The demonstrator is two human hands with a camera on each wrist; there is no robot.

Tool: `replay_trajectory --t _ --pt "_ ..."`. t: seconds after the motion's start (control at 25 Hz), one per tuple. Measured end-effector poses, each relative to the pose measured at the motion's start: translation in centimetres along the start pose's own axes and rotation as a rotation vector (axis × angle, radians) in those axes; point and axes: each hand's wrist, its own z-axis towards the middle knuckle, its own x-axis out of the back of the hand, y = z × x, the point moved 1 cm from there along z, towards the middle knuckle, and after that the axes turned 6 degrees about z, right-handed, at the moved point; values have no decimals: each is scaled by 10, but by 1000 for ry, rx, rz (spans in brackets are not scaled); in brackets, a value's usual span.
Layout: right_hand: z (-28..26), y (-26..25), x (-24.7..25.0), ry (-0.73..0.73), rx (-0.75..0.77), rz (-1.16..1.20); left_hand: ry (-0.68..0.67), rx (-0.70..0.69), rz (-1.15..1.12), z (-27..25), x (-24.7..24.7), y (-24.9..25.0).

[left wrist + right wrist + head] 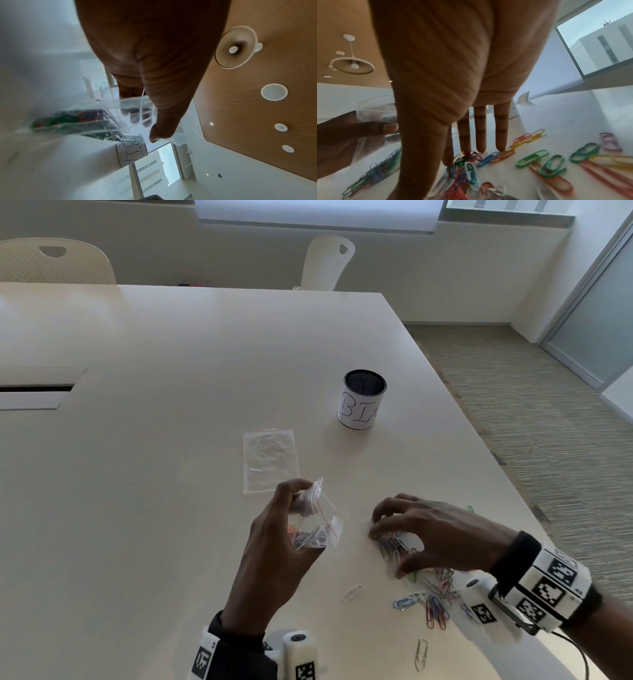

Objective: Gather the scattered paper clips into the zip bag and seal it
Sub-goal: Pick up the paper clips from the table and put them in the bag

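Coloured paper clips [421, 580] lie scattered on the pale table [171, 440], some already inside the zip bag [317, 522] pinched by the left hand [274, 546]. The right hand [428, 532] spreads nearly straight fingers [481, 129] down onto the pile. Carpet [548, 422] lies beyond.

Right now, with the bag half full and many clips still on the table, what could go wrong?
The left hand holds the bag tilted with its mouth open, so clips inside could slide out. The right hand has its fingertips on a dense pile of clips; some may scatter in the grab. A single clip lies near the table edge and could be missed or knocked off.
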Motion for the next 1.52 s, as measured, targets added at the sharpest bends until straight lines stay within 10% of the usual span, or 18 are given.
replay_trajectory --t 0.8,1.16,1.52 --pt "1 -10 -17 298 -126 112 16 -5 -15 -1 -1 2" --pt "10 -65 32 650 5 759 8 -24 -7 -1 0 5" --pt "29 -96 35 634 23 735 24 -25 30 -2 1 1"
